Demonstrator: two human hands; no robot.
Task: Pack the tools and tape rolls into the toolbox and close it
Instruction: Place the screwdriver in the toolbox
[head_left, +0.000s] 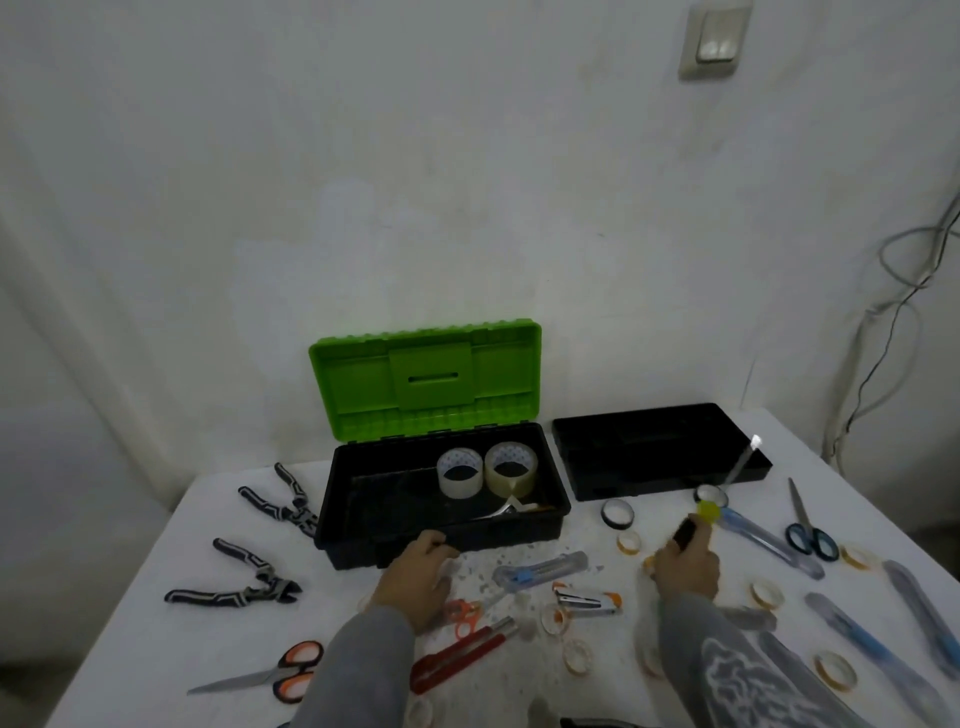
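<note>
The toolbox (363, 519) stands open at the back of the table, its green lid (426, 374) upright against the wall. Two clear tape rolls (460, 473) (510, 467) stand inside its black base. My right hand (685, 569) grips a screwdriver (709, 512) with a black and yellow handle, its shaft pointing up and right. My left hand (415, 577) rests by the toolbox's front wall, fingers curled, with nothing seen in it. Between my hands lie a grey-blue utility knife (540, 566), a stapler (587, 603), small orange scissors (462, 613) and a red knife (457, 657).
The black inner tray (660, 457) lies right of the toolbox. Two pliers (280, 501) (244, 577) and orange scissors (280, 673) lie at the left. A black tape roll (618, 514), blue scissors (808, 525), several small tape rolls (766, 595) and knives (852, 634) lie at the right.
</note>
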